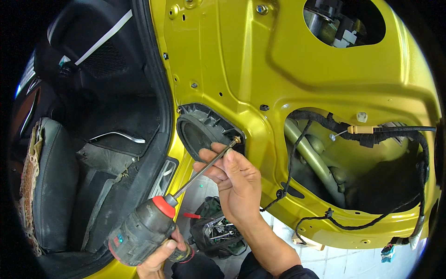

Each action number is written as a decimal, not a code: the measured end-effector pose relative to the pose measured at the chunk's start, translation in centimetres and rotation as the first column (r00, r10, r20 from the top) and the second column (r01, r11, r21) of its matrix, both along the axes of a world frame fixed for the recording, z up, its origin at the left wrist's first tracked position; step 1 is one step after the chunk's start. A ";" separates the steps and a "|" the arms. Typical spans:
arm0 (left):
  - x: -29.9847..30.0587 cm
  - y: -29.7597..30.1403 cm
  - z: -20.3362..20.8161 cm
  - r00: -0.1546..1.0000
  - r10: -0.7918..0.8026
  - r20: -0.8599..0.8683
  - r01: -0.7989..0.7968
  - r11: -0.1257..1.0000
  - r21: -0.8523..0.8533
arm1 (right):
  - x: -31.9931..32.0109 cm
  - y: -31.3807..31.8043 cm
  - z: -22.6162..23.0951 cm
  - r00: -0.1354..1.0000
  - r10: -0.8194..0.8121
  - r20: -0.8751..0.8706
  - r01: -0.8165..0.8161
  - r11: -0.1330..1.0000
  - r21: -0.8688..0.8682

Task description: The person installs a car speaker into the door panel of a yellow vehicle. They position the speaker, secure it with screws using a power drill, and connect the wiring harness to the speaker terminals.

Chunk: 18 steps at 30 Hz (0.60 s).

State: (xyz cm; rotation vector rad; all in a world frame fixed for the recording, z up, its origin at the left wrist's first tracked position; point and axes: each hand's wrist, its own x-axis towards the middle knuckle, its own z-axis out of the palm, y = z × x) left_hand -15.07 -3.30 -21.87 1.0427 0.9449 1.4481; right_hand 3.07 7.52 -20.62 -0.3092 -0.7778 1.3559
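My left hand [160, 256] grips a black and red cordless drill [141, 232] by its handle, low in the picture. A long thin driver bit [200, 178] runs from its chuck up to the right. At the bit's tip sits a small brassy screw [237, 139]. My right hand [239, 183] pinches the bit just below that screw with thumb and fingers. Behind the fingers, a black oval speaker [200, 132] sits in the yellow door panel [260, 153]. The screw tip appears near the speaker's right rim; whether it touches cannot be made out.
A dark wiring harness [344, 226] loops around the large door opening, with a tan cable clip [362, 129] above. To the left are the door seal [160, 93] and a black car seat [55, 181]. A tool bag [204, 239] and red-handled screwdriver [192, 215] lie below.
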 end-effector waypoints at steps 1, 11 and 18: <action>0.2 0.0 0.1 1.000 0.005 0.011 -0.005 1.000 0.004 | -0.1 0.0 0.0 1.000 -0.002 -0.003 0.002 1.000 -0.002; 0.3 -0.6 0.5 1.000 0.025 -0.013 -0.024 0.999 0.028 | -0.6 -0.8 0.8 0.997 -0.050 0.065 0.053 0.998 -0.047; -1.8 0.5 0.1 0.955 0.185 0.231 -0.182 0.983 -0.034 | -5.9 1.2 1.9 0.967 0.188 0.171 -0.171 0.979 -0.110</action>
